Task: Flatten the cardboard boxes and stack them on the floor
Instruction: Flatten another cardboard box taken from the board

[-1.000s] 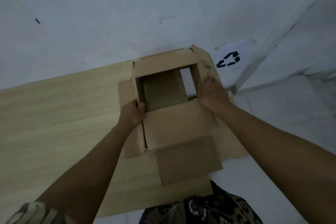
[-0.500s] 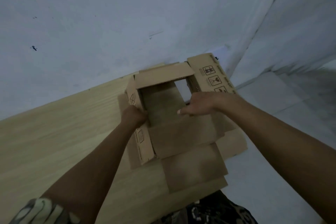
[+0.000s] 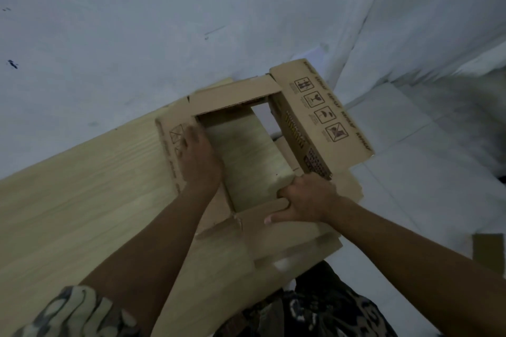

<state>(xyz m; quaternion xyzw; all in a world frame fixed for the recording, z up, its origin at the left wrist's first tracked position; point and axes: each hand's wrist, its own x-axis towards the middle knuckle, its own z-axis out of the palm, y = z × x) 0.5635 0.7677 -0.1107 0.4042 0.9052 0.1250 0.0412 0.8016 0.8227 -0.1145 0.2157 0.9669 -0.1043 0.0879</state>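
Note:
An open brown cardboard box point(image 3: 323, 117) stands on a light wooden table point(image 3: 82, 200), hollow through, with the tabletop showing inside it. Its right wall carries printed handling symbols and leans outward. My left hand point(image 3: 198, 157) lies flat on the box's left wall, fingers spread over its outer face. My right hand point(image 3: 304, 200) grips the near wall at its right corner, fingers curled over the edge. Loose flaps spread toward me at the table's edge.
A pale wall rises just behind the table. Grey tiled floor point(image 3: 410, 172) lies to the right. Another piece of cardboard point(image 3: 488, 250) shows at the right edge on the floor. My camouflage-patterned clothing fills the bottom of the view.
The box's walls have spread and tilted outward, so the tabletop shows through it. My right hand moved from the right wall to the near right corner. My left hand slid onto the left wall.

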